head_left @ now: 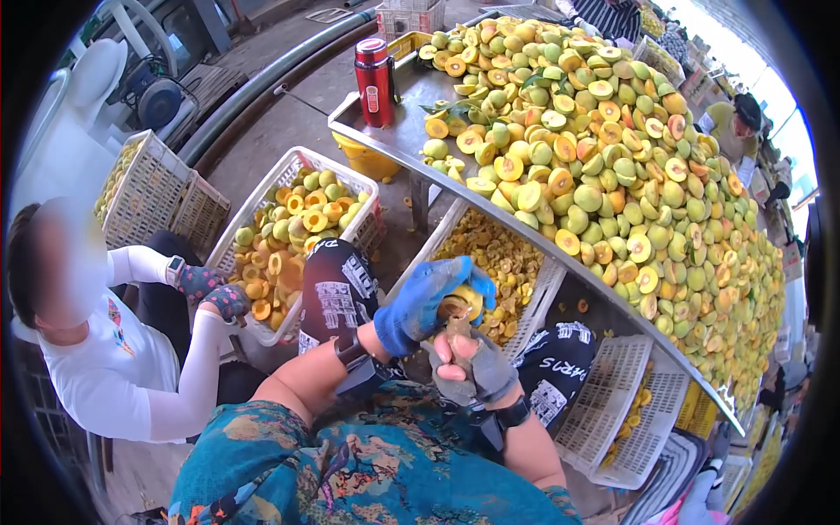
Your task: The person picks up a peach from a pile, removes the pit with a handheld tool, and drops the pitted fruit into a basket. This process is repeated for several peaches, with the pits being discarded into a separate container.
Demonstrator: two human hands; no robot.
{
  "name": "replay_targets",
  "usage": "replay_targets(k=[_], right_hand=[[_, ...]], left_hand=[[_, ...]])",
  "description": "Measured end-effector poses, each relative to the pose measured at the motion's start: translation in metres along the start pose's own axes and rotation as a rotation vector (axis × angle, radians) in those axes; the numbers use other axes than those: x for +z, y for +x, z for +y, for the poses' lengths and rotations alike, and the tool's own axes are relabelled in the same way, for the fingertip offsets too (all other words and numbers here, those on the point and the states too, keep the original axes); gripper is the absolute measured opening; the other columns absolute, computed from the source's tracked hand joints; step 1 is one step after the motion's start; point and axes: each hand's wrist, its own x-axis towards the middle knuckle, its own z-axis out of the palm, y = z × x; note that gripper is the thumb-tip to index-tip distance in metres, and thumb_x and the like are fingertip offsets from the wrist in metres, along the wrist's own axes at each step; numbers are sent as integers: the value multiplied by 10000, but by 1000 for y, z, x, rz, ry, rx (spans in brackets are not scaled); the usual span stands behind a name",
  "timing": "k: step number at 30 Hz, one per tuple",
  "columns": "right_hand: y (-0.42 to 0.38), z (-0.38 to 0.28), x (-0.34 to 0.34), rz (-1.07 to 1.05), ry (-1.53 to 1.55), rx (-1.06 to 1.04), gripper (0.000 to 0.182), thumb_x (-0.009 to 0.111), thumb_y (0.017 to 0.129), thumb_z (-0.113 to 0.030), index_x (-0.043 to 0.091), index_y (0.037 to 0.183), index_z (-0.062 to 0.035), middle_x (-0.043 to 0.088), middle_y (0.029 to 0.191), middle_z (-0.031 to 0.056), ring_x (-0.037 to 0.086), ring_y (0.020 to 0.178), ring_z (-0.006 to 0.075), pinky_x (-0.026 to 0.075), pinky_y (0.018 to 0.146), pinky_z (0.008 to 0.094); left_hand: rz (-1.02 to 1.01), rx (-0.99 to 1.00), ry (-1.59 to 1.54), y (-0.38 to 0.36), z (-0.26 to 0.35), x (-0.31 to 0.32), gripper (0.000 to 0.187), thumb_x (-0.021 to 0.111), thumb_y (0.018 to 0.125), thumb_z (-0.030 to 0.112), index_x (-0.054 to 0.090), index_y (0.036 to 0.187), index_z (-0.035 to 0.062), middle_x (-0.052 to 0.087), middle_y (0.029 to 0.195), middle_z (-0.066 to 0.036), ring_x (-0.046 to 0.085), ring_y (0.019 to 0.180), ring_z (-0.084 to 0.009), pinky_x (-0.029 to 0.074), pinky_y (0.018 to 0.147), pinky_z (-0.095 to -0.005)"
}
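Observation:
My left hand (429, 302), in a blue glove, is closed round a cut yellow fruit (464, 303) just above my lap. Against the fruit's lower side is my right hand (471, 363), in a grey glove with bare fingertips. Its fingers are curled; whatever they grip is too small to make out. Below and beyond both hands stands a white crate (547, 293) with many small yellow-brown pieces (494, 254). A large heap of halved green and yellow fruit (604, 157) covers the metal table (490, 206) ahead and to the right.
A red flask (374, 83) stands on the table's left corner, above a yellow bucket (367, 157). Left of me a person in white (131, 350) sits by a crate (302, 157) of fruit. Another crate (604, 402) stands at lower right. More people are at the far right.

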Motion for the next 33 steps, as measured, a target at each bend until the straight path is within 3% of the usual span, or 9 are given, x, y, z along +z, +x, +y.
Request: replay_targets(k=[2, 8, 10, 17, 22, 24, 26, 29, 33], right_hand=[[3, 5, -16, 10, 2, -26, 425, 561, 927, -506, 526, 911, -83, 457, 607, -34, 412, 466, 82, 336, 417, 225], [13, 9, -37, 54, -194, -46, 669, 508, 861, -700, 566, 924, -36, 464, 601, -8, 395, 459, 92, 338, 424, 234], [18, 6, -38, 0, -259, -79, 726, 499, 830, -746, 593, 895, -29, 485, 607, 7, 420, 493, 92, 345, 453, 229], [22, 1, -56, 261, -146, -212, 730, 419, 879, -731, 601, 986, -32, 517, 657, 17, 461, 500, 111, 387, 451, 239], [37, -3, -45, 733, -209, -156, 549, 506, 960, -524, 577, 1197, -35, 583, 742, -3, 507, 550, 88, 396, 477, 222], [44, 13, -55, 821, -557, -371, 395, 594, 942, -336, 582, 1176, -18, 620, 814, 11, 563, 651, 89, 444, 562, 222], [42, 16, -71, 861, -542, -480, 414, 652, 887, -258, 555, 1195, 1, 619, 791, 21, 533, 547, 57, 422, 483, 215], [31, -4, -51, 788, -553, -381, 374, 676, 870, -184, 554, 1173, -1, 584, 754, 18, 525, 542, 65, 431, 506, 228], [35, -6, -36, 793, -508, -384, 352, 655, 883, -196, 549, 1161, -8, 571, 764, 6, 529, 554, 58, 426, 499, 227]], left_hand=[[234, -68, -80, 6, -8, 4, 499, 470, 988, 444, 648, 1008, -23, 657, 904, -156, 635, 801, -209, 508, 730, -306], [327, -287, -100, 5, -21, -10, 495, 497, 974, 476, 620, 1085, 10, 668, 946, -110, 636, 829, -205, 511, 746, -293], [238, -336, -785, 4, -57, -45, 498, 495, 973, 482, 591, 1115, 14, 672, 969, -128, 648, 862, -244, 525, 788, -334], [492, -193, -499, 9, -53, -49, 494, 480, 990, 436, 523, 1243, 14, 624, 1140, -122, 621, 1032, -276, 507, 924, -414], [442, -83, 29, 4, -40, -21, 539, 463, 998, 442, 446, 1338, 25, 555, 1281, -109, 550, 1175, -210, 437, 1014, -342], [406, -157, 34, 3, -42, -9, 567, 448, 1005, 436, 381, 1387, 22, 482, 1364, -102, 455, 1273, -161, 386, 1045, -298], [257, -103, 260, -2, -43, -25, 540, 446, 1009, 413, 368, 1397, 46, 464, 1352, -96, 430, 1271, -159, 368, 1053, -314], [259, -450, 260, -4, -12, -23, 460, 485, 986, 433, 467, 1307, 104, 527, 1189, -47, 548, 934, -98, 481, 712, -238], [232, -459, -76, -10, -11, -37, 457, 500, 978, 437, 452, 1283, 100, 540, 1095, -55, 575, 889, -121, 493, 652, -245]])
